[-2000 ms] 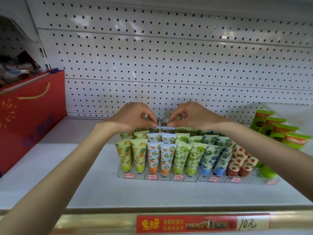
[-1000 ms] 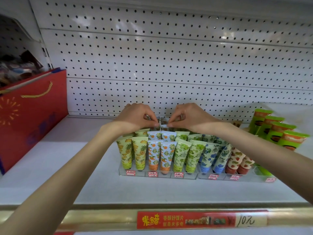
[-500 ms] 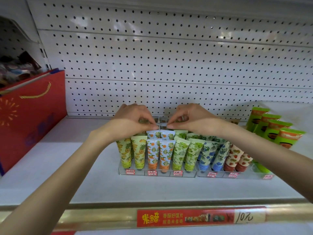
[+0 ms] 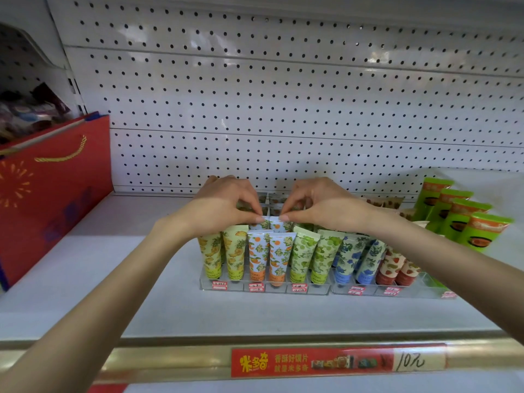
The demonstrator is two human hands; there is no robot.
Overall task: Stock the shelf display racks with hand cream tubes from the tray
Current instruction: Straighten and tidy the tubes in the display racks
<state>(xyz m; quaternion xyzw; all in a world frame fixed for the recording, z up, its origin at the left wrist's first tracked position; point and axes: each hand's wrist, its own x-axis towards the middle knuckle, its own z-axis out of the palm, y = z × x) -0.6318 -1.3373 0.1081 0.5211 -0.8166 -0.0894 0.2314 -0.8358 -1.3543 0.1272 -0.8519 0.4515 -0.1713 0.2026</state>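
A clear acrylic display rack (image 4: pixel 320 289) stands on the white shelf, filled with rows of hand cream tubes: yellow pineapple, orange-print tubes (image 4: pixel 269 256), green, blue and red strawberry ones. My left hand (image 4: pixel 224 207) pinches the top edge of an orange-print tube in the second row. My right hand (image 4: pixel 317 205) pinches the top of the neighbouring orange-print tube beside it. Both hands meet above the rack's middle-left columns and hide the rows behind them.
A red gift bag (image 4: pixel 48 191) stands at the left of the shelf. Green tubes (image 4: pixel 465 219) stand in a rack at the right. The pegboard back wall (image 4: pixel 283 109) is close behind. A gold shelf edge with a red price label (image 4: pixel 334 363) runs along the front.
Both hands have come forward and down from the rack's back rows to the second row of orange-print tubes, still pinching side by side.
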